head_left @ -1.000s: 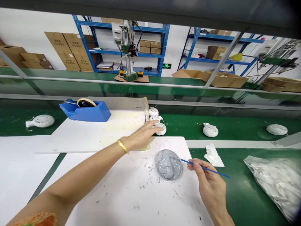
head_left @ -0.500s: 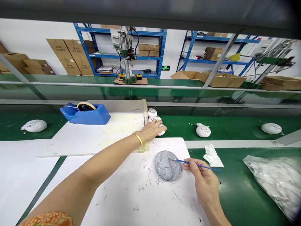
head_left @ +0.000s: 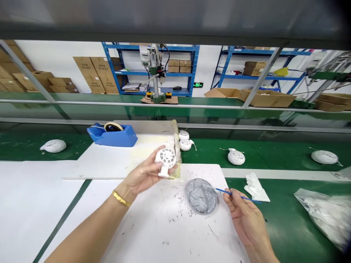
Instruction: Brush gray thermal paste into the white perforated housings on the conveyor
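Note:
Raised over the white board, my left hand (head_left: 146, 171) grips a round white plastic part (head_left: 166, 157) with slots around its face and a short tab below. My right hand (head_left: 248, 215) holds a thin blue brush (head_left: 236, 194) between thumb and fingers. The brush tip touches grey paste (head_left: 202, 197) in a shallow round dish. Two similar white parts (head_left: 185, 145) with strings sit beyond the dish, at the board's edge. Grey specks mark the white sheet around the dish.
A blue tape dispenser (head_left: 113, 136) stands on the board at left. More white parts lie along the green belt, one at far left (head_left: 55, 146), another at right (head_left: 236, 157). A crumpled tissue (head_left: 256, 187) and a clear plastic bag (head_left: 326, 215) are on the right.
My left hand has picked up one white part from the cluster and drawn it back toward me. The brush stays in the grey paste. The view has shifted slightly.

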Available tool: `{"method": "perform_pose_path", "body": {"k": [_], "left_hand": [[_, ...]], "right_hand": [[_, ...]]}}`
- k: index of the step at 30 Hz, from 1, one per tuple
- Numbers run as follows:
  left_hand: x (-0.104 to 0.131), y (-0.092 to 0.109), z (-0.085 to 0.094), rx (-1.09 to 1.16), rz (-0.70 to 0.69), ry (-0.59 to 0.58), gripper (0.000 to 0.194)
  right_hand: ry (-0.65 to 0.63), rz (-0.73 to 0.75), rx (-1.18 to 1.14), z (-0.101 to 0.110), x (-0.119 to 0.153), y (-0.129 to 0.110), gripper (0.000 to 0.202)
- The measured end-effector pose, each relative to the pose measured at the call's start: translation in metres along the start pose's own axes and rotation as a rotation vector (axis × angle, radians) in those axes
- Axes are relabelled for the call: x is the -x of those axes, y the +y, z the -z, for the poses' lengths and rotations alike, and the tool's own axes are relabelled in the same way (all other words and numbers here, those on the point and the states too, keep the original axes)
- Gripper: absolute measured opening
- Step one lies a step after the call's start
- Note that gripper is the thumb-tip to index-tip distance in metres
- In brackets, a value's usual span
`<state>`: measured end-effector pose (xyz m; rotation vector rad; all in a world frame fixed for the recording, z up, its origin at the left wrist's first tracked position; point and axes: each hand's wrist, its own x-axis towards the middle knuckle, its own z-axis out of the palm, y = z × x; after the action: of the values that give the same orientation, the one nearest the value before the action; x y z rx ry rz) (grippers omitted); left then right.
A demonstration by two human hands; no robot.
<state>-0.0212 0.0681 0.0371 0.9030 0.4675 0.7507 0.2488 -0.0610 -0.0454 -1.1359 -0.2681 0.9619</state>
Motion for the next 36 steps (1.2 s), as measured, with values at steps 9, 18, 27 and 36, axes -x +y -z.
{"method": "perform_pose_path", "body": {"k": [9,18,27,36], "left_hand": [[0.053,-0.040,-0.022,0.173,0.156,0.231,0.050],[0.058,-0.051,-0.034,0.300,0.187,0.282,0.045],[0.047,-0.063,-0.046,0.098,0.235,0.436,0.025],[0.054,-0.059,-0.046,0.062,0.240,0.243,0.047]], "right_hand": [[0.099,-0.084,-0.066,0.002,0.007,-0.001,0.031],[0.102,0.062,-0.045,-0.001,0.014,-0.002,0.035],[0.132,0.157,-0.032,-0.008,0.019,-0.001,0.033],[0.145,0.144,-0.075,-0.014,0.020,-0.005,0.032]]}}
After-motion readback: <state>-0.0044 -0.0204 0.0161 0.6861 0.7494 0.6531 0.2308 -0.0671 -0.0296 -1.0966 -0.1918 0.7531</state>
